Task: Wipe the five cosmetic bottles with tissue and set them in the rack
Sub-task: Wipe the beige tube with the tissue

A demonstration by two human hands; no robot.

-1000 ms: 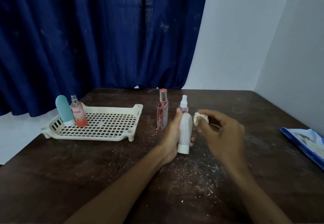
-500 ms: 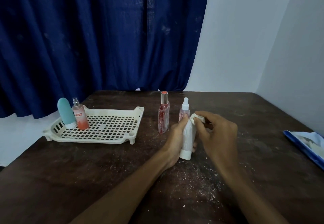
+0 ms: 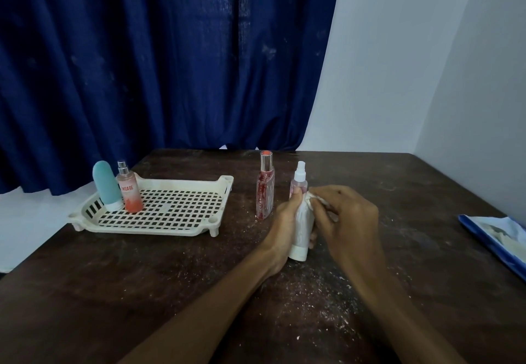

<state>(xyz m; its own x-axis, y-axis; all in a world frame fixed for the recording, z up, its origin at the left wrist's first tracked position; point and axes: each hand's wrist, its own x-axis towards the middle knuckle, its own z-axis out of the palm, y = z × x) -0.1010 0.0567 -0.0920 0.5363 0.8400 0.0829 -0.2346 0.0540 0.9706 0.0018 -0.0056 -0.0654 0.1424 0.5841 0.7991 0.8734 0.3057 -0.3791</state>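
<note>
My left hand (image 3: 284, 224) grips a white bottle (image 3: 302, 232) upside down, cap end near the table. My right hand (image 3: 348, 218) presses a small wad of tissue (image 3: 313, 199) against the bottle's upper end. Just behind stand a small pink spray bottle (image 3: 299, 184) and a tall clear bottle with red contents (image 3: 265, 191). The cream slotted rack (image 3: 170, 215) lies at the left. In its far left corner stand a teal bottle (image 3: 106, 185) and an orange-pink spray bottle (image 3: 128, 191).
White crumbs and dust are scattered over the dark wooden table (image 3: 142, 292) near my arms. A blue tissue pack (image 3: 501, 235) lies at the right edge. A blue curtain hangs behind, and a white wall runs along the right.
My right hand has brought the tissue from beside the white bottle onto its upper end and rubs there. The left hand keeps its grip on the bottle.
</note>
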